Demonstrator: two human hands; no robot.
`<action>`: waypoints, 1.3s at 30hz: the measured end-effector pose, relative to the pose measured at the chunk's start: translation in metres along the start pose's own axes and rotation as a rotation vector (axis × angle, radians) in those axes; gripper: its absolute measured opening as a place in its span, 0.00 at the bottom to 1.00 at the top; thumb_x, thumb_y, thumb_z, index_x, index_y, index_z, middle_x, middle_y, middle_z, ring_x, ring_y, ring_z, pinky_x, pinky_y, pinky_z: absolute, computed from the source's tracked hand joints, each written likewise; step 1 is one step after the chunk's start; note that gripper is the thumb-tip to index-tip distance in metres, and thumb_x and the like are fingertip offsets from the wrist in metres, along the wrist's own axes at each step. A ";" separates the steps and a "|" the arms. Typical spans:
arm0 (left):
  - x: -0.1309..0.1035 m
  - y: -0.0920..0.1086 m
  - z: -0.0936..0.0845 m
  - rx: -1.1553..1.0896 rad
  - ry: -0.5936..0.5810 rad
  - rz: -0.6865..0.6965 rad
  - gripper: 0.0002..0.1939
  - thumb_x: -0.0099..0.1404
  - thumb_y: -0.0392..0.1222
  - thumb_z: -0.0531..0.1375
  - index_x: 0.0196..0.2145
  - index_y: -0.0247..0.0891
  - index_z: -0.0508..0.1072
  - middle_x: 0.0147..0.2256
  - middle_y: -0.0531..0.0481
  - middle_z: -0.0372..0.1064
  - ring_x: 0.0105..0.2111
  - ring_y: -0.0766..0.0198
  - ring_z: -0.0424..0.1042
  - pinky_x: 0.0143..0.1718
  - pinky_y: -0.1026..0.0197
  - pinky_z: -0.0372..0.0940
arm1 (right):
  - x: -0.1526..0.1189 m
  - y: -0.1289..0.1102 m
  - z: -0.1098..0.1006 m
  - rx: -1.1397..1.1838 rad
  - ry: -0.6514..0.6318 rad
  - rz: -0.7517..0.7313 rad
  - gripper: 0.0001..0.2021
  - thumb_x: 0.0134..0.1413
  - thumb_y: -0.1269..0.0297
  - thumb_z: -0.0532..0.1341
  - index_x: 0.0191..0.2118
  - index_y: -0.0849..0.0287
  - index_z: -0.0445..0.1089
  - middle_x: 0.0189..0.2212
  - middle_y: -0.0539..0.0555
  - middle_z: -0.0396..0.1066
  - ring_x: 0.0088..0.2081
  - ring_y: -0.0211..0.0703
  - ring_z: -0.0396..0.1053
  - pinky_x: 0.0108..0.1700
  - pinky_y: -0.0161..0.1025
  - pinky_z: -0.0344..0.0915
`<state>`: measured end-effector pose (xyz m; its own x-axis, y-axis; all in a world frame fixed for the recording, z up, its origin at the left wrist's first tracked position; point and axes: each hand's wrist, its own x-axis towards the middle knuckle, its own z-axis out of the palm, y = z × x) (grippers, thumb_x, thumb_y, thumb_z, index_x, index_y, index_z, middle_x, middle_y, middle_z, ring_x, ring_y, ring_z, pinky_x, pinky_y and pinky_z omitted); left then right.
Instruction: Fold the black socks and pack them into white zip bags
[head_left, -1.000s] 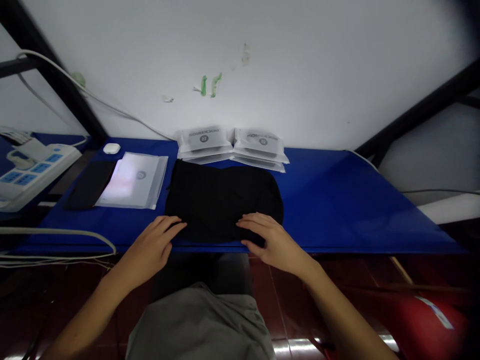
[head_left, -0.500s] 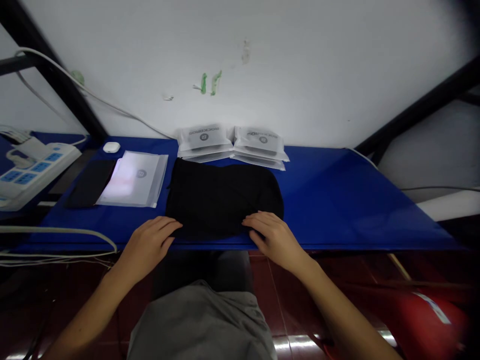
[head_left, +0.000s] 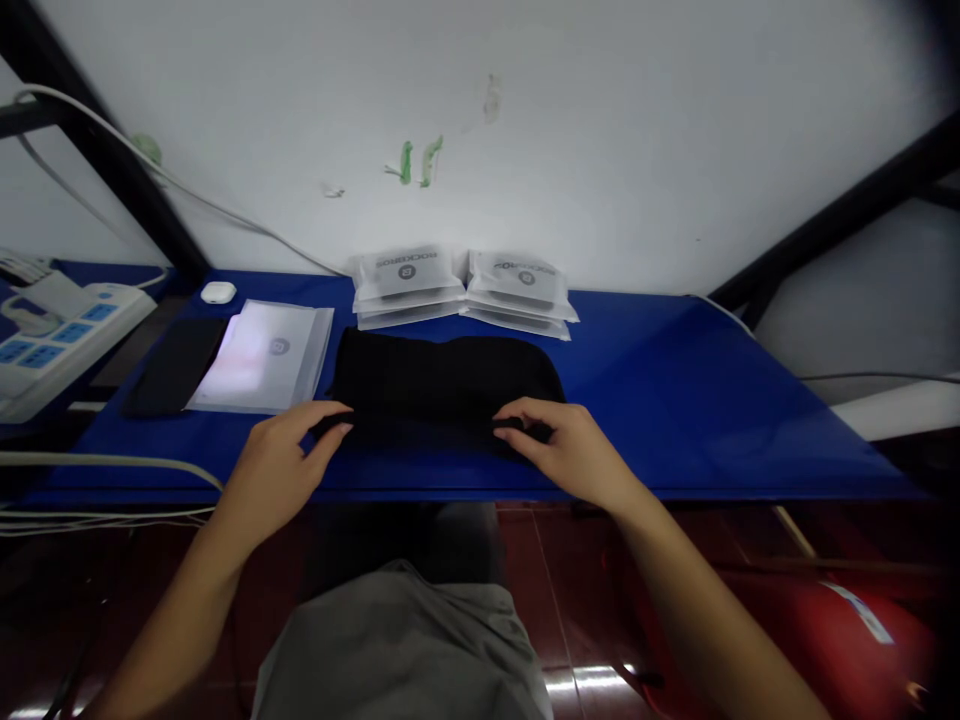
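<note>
A piece of black cloth (head_left: 442, 375) lies on the blue tabletop (head_left: 660, 400) in front of me; its exact kind does not show. My left hand (head_left: 289, 455) pinches the left end of its near edge between thumb and fingers. At the right end of that edge, my right hand (head_left: 566, 445) has the cloth pinched in the same way. Between the hands the near edge is raised and turned back over the rest. Blue tabletop shows between this edge and the front of the table.
Two stacks of frosted zip bags, a left stack (head_left: 409, 285) and a right stack (head_left: 519, 290), stand against the wall. To the left lie a flat frosted bag (head_left: 289, 350), a dark phone-like slab (head_left: 176, 365), a white earbud case (head_left: 218, 292) and a power strip (head_left: 71, 345). Cables (head_left: 112, 460) cross the left edge.
Both hands have gone from resting on the cloth's near corners to pinching them. The near edge has lifted and moved away from me, making the cloth shallower.
</note>
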<state>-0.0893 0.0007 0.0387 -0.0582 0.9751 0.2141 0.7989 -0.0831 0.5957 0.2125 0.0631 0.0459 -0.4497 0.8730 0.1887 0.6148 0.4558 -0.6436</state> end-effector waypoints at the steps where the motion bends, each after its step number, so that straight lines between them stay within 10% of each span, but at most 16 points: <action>1: 0.004 0.002 0.000 0.015 0.019 -0.018 0.12 0.64 0.46 0.56 0.42 0.43 0.75 0.40 0.51 0.76 0.36 0.60 0.74 0.30 0.63 0.67 | 0.005 0.002 0.000 -0.008 0.011 0.012 0.05 0.53 0.63 0.62 0.36 0.55 0.74 0.29 0.48 0.74 0.30 0.38 0.69 0.34 0.36 0.66; 7: 0.028 0.003 0.013 0.203 0.061 -0.016 0.14 0.65 0.44 0.56 0.46 0.41 0.73 0.40 0.48 0.75 0.34 0.58 0.73 0.38 0.55 0.69 | 0.031 0.018 0.012 -0.092 0.069 0.026 0.08 0.51 0.64 0.63 0.39 0.56 0.72 0.28 0.49 0.71 0.30 0.40 0.69 0.34 0.39 0.67; 13: 0.026 0.008 0.033 0.381 0.293 0.270 0.14 0.68 0.38 0.51 0.48 0.34 0.71 0.46 0.40 0.70 0.48 0.52 0.69 0.48 0.51 0.66 | 0.023 0.017 0.028 -0.435 0.233 -0.223 0.10 0.56 0.70 0.58 0.43 0.59 0.72 0.42 0.59 0.73 0.43 0.51 0.71 0.42 0.48 0.69; 21: 0.006 -0.004 0.046 0.321 -0.177 0.434 0.20 0.70 0.46 0.51 0.55 0.36 0.67 0.55 0.41 0.65 0.56 0.53 0.63 0.55 0.47 0.63 | -0.011 0.011 0.025 -0.468 0.011 -0.327 0.16 0.61 0.63 0.57 0.53 0.61 0.69 0.52 0.60 0.71 0.55 0.51 0.67 0.57 0.55 0.63; 39: 0.019 0.000 0.046 0.424 -0.147 0.448 0.15 0.67 0.31 0.49 0.46 0.34 0.73 0.47 0.42 0.73 0.46 0.54 0.71 0.44 0.51 0.68 | 0.000 0.010 0.037 -0.543 -0.028 -0.307 0.18 0.58 0.57 0.60 0.50 0.61 0.71 0.46 0.62 0.73 0.51 0.54 0.68 0.58 0.58 0.60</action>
<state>-0.0626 0.0288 0.0068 0.3958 0.8850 0.2450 0.8961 -0.4306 0.1078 0.1945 0.0617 0.0115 -0.6704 0.6868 0.2807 0.6933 0.7146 -0.0928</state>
